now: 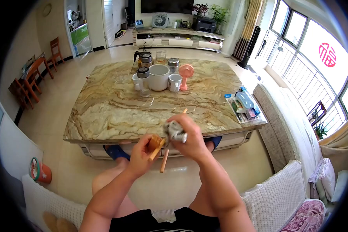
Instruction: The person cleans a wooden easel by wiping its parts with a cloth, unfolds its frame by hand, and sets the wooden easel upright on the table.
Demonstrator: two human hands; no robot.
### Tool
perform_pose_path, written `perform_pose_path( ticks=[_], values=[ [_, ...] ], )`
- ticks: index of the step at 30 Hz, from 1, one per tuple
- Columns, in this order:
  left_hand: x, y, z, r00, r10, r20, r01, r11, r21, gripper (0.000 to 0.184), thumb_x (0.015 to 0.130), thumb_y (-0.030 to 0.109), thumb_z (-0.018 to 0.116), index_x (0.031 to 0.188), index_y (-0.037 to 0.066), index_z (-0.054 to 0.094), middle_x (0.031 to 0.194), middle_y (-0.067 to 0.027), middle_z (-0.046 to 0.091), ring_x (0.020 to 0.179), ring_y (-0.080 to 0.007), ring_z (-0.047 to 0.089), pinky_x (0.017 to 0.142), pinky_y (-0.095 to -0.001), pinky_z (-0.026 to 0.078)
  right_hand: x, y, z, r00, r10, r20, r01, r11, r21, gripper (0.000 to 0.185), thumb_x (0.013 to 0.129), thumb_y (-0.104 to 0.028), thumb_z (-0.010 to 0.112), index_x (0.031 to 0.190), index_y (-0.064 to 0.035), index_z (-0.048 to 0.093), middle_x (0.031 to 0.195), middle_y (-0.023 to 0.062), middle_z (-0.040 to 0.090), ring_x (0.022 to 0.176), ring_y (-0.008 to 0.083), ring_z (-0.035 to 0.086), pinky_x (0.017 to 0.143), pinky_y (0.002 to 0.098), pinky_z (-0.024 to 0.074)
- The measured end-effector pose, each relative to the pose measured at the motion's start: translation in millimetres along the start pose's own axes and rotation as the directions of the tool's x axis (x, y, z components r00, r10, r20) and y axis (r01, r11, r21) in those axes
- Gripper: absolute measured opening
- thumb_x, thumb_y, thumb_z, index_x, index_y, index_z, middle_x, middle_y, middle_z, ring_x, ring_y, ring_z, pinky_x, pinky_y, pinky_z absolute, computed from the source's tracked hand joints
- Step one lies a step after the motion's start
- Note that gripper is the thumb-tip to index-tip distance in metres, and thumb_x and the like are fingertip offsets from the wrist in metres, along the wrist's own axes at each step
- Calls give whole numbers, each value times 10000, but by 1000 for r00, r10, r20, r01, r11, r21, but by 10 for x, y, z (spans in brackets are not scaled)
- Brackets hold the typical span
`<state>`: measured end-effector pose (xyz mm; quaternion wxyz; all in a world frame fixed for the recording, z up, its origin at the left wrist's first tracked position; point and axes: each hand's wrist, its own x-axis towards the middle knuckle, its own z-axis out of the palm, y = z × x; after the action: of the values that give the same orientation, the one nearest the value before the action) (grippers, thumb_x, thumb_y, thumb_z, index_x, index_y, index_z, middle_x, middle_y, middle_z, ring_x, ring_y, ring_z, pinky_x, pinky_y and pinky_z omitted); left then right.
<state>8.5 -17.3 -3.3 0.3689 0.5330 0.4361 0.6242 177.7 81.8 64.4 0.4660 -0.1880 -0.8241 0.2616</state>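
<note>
My left hand [141, 152] is closed around a small orange-brown wooden piece [156, 145], held just off the table's near edge. My right hand [191, 135] grips a crumpled grey and white cloth [175, 132]. A thin wooden stick [164, 161] slants past the right hand, one end low between my knees and the other showing above the knuckles. The cloth and fingers hide its middle, so how it is gripped cannot be seen. Both hands are close together, with the wooden piece beside the cloth.
The marble-patterned table [104, 112] bears a white pot [159, 77], mugs, lidded jars and a pink handheld fan [186, 75] towards the back. Packets and a light-blue item [245, 99] lie at its right edge. An orange bin [41, 172] stands on the floor at left.
</note>
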Motion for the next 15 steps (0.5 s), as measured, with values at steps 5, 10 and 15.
perform_pose_path(
  ticks=[5,10,15],
  values=[
    [-47,278,46,991,-28,128,41,994,-100,339,884,-66,620,1182,54,511,1091,-15,545,979,-79,529,892,-238,439,35,248,-102,961,98,-257,-139,980,-146,405,678,54,679,1065,-37,597,976,168,619,901,363,622,790,399,508],
    [-13,199,24,997,-61,40,64,994,-84,317,896,-63,599,1171,64,506,1061,-5,551,969,-79,536,864,-239,444,-109,14,68,981,131,-145,-124,991,54,461,652,9,726,1093,-46,604,1007,158,625,939,342,628,814,400,513],
    [13,111,-12,999,40,-27,-43,991,-123,338,888,-70,603,1181,61,498,1073,-12,566,983,-95,561,866,-246,455,-135,-256,228,995,-97,-4,97,991,88,528,620,10,814,1097,-48,594,1050,135,619,963,318,627,829,368,515]
  ],
)
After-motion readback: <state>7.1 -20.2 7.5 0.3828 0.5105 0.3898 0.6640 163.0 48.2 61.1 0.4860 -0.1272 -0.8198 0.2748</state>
